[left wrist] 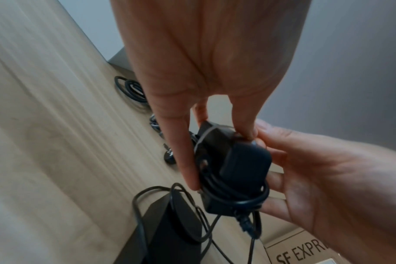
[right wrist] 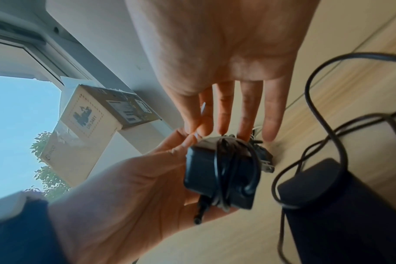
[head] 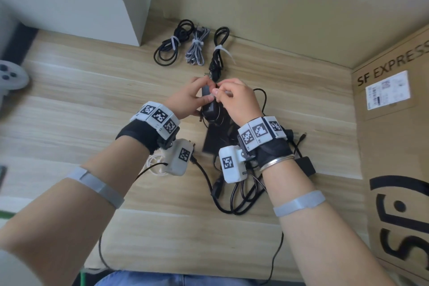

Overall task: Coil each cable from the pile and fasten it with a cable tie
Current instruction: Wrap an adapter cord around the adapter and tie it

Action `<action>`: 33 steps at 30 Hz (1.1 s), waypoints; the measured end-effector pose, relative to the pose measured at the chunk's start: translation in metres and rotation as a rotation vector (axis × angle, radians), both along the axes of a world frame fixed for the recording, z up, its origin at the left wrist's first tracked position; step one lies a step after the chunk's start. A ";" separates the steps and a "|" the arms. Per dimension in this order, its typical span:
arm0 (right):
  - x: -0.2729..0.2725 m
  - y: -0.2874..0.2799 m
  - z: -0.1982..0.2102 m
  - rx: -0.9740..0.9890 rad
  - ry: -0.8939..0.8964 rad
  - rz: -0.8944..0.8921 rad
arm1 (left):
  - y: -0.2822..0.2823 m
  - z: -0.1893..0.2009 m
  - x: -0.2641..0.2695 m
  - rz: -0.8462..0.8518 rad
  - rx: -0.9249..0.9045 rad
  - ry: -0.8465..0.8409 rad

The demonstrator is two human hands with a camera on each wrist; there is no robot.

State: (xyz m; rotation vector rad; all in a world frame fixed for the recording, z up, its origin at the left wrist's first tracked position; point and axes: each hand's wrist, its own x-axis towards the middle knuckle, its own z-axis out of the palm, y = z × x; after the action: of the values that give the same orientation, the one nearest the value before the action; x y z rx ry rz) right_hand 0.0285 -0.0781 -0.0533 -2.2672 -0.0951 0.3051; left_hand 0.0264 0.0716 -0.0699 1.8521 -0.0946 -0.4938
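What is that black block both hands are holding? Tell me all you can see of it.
It is a black power adapter, boxy, plastic-looking, with metal plug prongs on one side. Its thin black cord is wound around the body. The left hand grips it above the table; the right hand pinches a pale tie at its top.

three tied coils (head: pixel 194 46) behind the hands, loose pile (head: pixel 241 183) nearer

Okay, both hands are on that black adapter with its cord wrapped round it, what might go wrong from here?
1. The cord sits in loose loops on the adapter; they may slip off before the cable tie closes.
2. The left hand holds it by the fingertips, so it may drop onto the pile.
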 end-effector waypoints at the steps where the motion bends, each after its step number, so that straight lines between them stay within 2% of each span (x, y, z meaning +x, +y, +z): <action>1: 0.002 -0.004 0.004 0.001 0.001 -0.011 | -0.003 0.005 0.003 0.000 -0.017 0.007; 5: 0.013 -0.019 0.020 -0.023 -0.026 -0.059 | -0.016 0.022 0.016 -0.044 -0.103 0.059; 9: 0.024 -0.035 0.035 -0.037 -0.034 -0.059 | -0.036 0.031 0.033 -0.097 0.042 -0.030; 12: 0.035 -0.046 0.040 -0.043 -0.054 -0.089 | -0.053 0.032 0.047 -0.071 0.123 -0.116; 17: 0.057 -0.065 0.035 0.076 -0.052 -0.173 | -0.070 0.025 0.077 -0.043 0.020 -0.184; 19: 0.064 -0.071 0.030 0.065 -0.033 -0.206 | -0.075 0.019 0.088 -0.006 -0.028 -0.194; 21: 0.071 -0.076 0.024 0.042 0.014 -0.253 | -0.078 0.012 0.096 0.039 -0.076 -0.196; 24: 0.082 -0.079 0.014 0.130 0.151 -0.313 | -0.080 0.003 0.108 0.047 -0.161 -0.172; 27: 0.095 -0.076 0.002 0.133 0.172 -0.293 | -0.080 -0.008 0.120 0.078 -0.132 -0.169; 31: 0.114 -0.074 -0.011 0.121 0.118 -0.334 | -0.085 -0.018 0.133 0.143 -0.184 -0.143; 33: 0.123 -0.074 -0.014 0.074 0.084 -0.323 | -0.086 -0.022 0.140 0.167 -0.114 -0.143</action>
State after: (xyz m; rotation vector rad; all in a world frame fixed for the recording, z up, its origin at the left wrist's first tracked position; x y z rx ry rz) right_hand 0.1512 -0.1524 -0.0668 -2.1511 0.2966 0.2201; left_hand 0.1661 -0.0148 -0.0917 1.7643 -0.0618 -0.2355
